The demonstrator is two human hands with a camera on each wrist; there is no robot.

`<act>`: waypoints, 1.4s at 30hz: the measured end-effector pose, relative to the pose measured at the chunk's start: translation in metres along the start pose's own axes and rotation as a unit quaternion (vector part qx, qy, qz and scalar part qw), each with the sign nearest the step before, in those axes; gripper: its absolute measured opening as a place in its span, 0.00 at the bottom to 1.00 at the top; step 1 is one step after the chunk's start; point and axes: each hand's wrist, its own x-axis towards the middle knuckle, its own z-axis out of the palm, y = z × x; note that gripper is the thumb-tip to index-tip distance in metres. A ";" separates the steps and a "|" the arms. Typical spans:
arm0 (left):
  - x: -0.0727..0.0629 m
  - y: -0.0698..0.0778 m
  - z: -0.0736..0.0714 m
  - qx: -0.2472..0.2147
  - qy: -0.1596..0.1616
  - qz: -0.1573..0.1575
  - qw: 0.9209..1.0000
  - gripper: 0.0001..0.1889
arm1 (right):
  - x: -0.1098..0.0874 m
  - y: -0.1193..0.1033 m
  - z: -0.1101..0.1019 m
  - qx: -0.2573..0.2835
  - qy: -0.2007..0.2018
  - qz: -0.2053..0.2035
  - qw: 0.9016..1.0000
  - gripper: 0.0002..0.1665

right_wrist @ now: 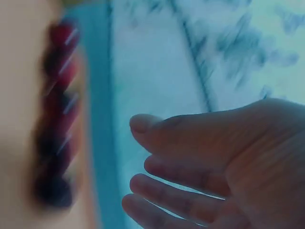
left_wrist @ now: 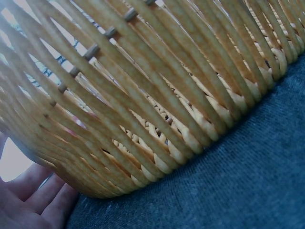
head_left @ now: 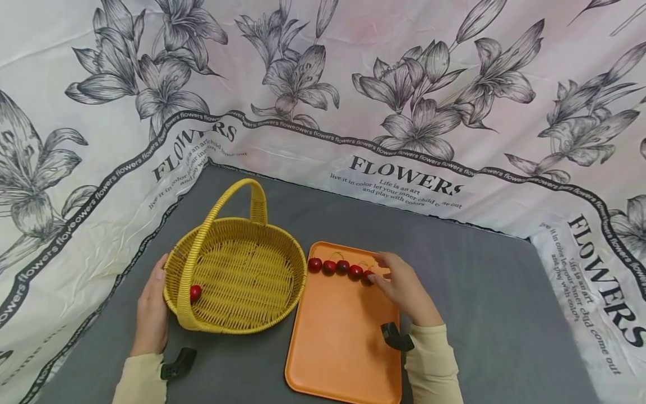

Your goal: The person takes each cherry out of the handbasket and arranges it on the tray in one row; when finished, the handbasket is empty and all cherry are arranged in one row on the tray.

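Note:
On the left stands a yellow woven basket (head_left: 242,280) with a tall arched handle. One red cherry (head_left: 195,293) lies inside, beside the handle's base. My left hand (head_left: 153,311) rests against the basket's left side; in the left wrist view its fingers (left_wrist: 40,195) lie fairly straight by the wicker wall. Several dark red cherries (head_left: 342,267) form a row along the far end of an orange tray (head_left: 343,342). At the right end of that row hovers my right hand (head_left: 406,286). Its thumb and fingers are apart with nothing between them in the right wrist view.
Basket and tray sit side by side on a grey cloth-covered table (head_left: 484,314). A white curtain (head_left: 313,151) printed with flowers and lettering hangs around the table's back and sides. Each wrist carries a black camera mount (head_left: 396,338).

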 end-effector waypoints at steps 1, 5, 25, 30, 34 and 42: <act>0.000 0.001 -0.001 0.001 0.001 0.002 1.000 0.30 | 0.003 -0.013 -0.002 0.004 0.004 -0.020 1.000 0.27; -0.002 0.004 -0.004 0.004 0.002 -0.002 1.000 0.30 | 0.025 -0.075 -0.002 0.018 -0.030 -0.117 0.993 0.22; -0.001 -0.001 0.002 0.012 -0.008 0.010 1.000 0.30 | 0.113 -0.245 0.155 -0.194 -0.342 -0.307 0.867 0.17; -0.001 0.000 -0.001 0.017 -0.010 0.014 1.000 0.30 | 0.112 -0.250 0.163 -0.206 -0.364 -0.289 0.861 0.09; -0.002 0.000 -0.002 0.023 -0.006 0.008 1.000 0.30 | 0.115 -0.250 0.165 -0.183 -0.352 -0.291 0.870 0.06; -0.002 0.000 0.000 0.031 0.000 0.001 1.000 0.30 | 0.127 -0.249 0.173 -0.146 -0.376 -0.273 0.874 0.08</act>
